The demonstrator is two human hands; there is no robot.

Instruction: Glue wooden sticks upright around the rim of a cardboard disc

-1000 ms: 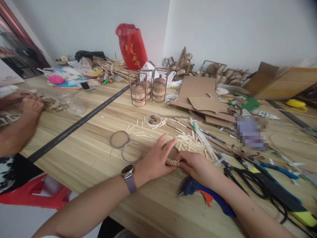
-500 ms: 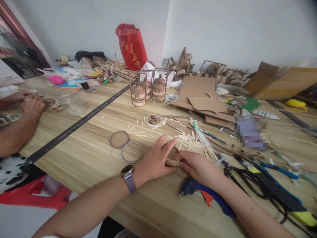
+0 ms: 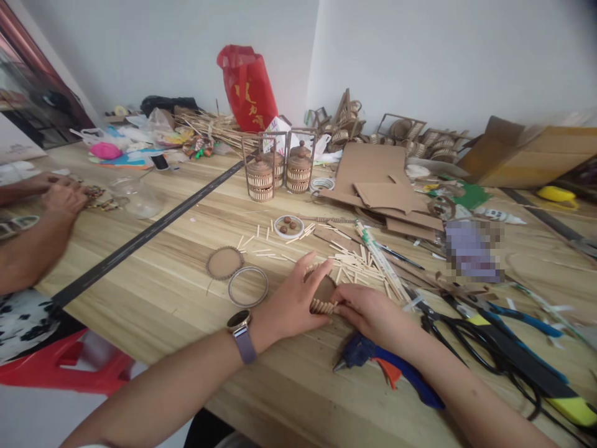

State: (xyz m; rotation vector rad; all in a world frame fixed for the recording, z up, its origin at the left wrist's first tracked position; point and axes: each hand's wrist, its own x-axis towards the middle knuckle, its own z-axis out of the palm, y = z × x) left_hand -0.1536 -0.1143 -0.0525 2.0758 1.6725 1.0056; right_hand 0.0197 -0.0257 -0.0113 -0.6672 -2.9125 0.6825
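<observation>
A small round cardboard base edged with short upright wooden sticks lies on the table between my hands. My left hand curls around its left side, fingers on the far rim and thumb at the near edge. At its right edge my right hand pinches with thumb and forefinger; the stick at the fingertips is mostly hidden. Loose short sticks are scattered just beyond. Left of my hands lie a white ring and a cardboard disc with a twisted rim. A blue glue gun rests below my right hand.
Black-handled scissors and blue-handled pliers lie at the right. Small lidded baskets in frames stand behind, beside cardboard sheets. A white dish holds several brown beads. Another person's hands work at the far left.
Almost nothing differs. Both my hands keep their places on the round base, and the other person's hands at the left have shifted slightly.
</observation>
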